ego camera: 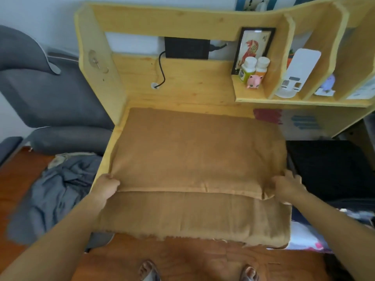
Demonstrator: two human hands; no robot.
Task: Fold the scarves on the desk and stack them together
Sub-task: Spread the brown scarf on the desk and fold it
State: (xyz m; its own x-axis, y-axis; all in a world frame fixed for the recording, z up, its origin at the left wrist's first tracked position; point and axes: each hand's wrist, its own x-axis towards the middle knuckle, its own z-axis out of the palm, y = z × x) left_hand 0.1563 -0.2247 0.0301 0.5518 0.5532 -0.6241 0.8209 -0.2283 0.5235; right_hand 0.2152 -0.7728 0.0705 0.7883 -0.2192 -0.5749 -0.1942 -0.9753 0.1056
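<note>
Pretty cozy setup: a light pine desk with a built-in hutch stands against a pale wall, with divided cubbies on the right holding a framed tiger picture, two white-capped bottles, a little pink pig figure and a white device, while a black box with a cable sits at the back opening. Left of the desk there's a grey padded chair and a crumpled grey-blue cloth lying on the reddish wood floor; the light is soft and even, kind of dim.
</note>
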